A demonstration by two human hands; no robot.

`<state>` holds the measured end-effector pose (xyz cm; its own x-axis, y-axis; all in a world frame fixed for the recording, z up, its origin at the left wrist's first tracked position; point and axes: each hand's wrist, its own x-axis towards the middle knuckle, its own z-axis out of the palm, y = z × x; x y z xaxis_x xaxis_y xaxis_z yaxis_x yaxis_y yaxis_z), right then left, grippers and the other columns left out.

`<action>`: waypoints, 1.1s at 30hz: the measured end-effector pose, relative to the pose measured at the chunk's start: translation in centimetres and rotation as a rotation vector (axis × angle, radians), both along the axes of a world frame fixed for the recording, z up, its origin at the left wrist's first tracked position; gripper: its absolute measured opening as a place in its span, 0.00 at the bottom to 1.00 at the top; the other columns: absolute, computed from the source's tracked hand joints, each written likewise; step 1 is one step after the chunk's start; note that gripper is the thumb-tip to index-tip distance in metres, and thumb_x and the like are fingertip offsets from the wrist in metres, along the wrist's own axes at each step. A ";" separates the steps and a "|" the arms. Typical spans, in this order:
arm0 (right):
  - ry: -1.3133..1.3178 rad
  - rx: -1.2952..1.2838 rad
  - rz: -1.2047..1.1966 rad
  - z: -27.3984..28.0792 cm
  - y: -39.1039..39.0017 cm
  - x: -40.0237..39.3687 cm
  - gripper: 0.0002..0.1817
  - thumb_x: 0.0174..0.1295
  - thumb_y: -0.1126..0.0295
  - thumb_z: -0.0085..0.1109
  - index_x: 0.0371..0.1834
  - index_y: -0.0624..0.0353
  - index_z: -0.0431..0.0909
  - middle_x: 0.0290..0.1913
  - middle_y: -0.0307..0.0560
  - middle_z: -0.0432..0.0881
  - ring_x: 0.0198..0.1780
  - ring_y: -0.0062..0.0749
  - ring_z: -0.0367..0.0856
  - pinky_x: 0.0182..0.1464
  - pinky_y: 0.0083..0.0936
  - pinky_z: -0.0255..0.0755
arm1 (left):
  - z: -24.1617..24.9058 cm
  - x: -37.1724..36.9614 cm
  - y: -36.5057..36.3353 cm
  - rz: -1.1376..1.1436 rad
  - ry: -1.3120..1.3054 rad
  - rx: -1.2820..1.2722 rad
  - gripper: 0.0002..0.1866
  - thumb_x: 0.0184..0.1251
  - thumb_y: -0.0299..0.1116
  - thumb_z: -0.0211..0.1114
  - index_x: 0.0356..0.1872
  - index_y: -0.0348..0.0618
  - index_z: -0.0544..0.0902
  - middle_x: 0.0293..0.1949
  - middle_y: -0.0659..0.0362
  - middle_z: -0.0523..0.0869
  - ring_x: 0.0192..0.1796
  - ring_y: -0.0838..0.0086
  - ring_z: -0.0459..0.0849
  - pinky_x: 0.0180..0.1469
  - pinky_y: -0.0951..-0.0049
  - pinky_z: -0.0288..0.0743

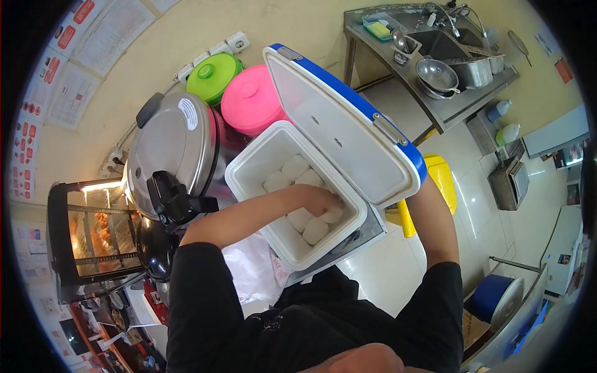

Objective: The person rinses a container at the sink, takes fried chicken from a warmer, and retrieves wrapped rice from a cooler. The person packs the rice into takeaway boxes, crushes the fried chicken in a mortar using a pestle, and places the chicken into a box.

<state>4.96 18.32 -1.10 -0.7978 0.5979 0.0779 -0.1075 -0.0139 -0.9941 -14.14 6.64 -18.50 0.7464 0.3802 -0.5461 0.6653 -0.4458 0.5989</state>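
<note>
My left hand (323,200) reaches down into the white inside of a cooler box (249,163), its fingers curled on a white rounded bundle (333,215). Several more of these white bundles (295,166) lie around the hand on the bottom of the box; they look wrapped, but what is inside them does not show. The blue-and-white lid (342,124) stands open on the right side of the box. My right forearm (433,221) runs up behind the lid, which hides my right hand.
Left of the box stand a large steel pot with a lid (168,146), a pink container (252,99) and a green container (214,74). A lit glass food warmer (102,230) is farther left. A steel sink counter (444,109) is at upper right, a yellow bin (440,180) behind the lid.
</note>
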 end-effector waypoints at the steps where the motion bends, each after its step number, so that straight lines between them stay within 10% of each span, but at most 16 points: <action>1: 0.000 0.000 0.003 0.0 0.1 0.0 0.20 0.57 0.60 0.61 0.44 0.67 0.82 0.37 0.60 0.86 0.36 0.43 0.84 0.42 0.37 0.77 | -2.0 0.0 0.1 -0.044 -0.052 0.075 0.36 0.55 0.31 0.71 0.67 0.46 0.68 0.65 0.46 0.72 0.67 0.52 0.70 0.67 0.58 0.68; 19: -0.023 0.060 0.022 -1.0 0.8 -1.0 0.20 0.57 0.60 0.61 0.45 0.66 0.82 0.38 0.61 0.85 0.38 0.46 0.84 0.44 0.38 0.76 | 4.0 -0.6 -2.0 0.004 0.256 -0.359 0.43 0.51 0.52 0.71 0.68 0.41 0.70 0.60 0.41 0.77 0.60 0.50 0.78 0.60 0.56 0.72; 33: -0.053 0.102 0.037 -2.0 1.8 -2.3 0.20 0.56 0.60 0.61 0.45 0.65 0.82 0.39 0.62 0.85 0.40 0.49 0.85 0.45 0.39 0.76 | 0.9 4.4 -4.5 -0.153 0.441 0.054 0.39 0.34 0.48 0.77 0.55 0.48 0.81 0.57 0.51 0.76 0.56 0.57 0.81 0.57 0.62 0.75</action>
<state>2.69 20.09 -3.13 -0.8239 0.5589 0.0940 -0.0560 0.0848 -0.9948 -9.78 2.11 -17.60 0.4969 0.3200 -0.8067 0.7752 -0.5814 0.2469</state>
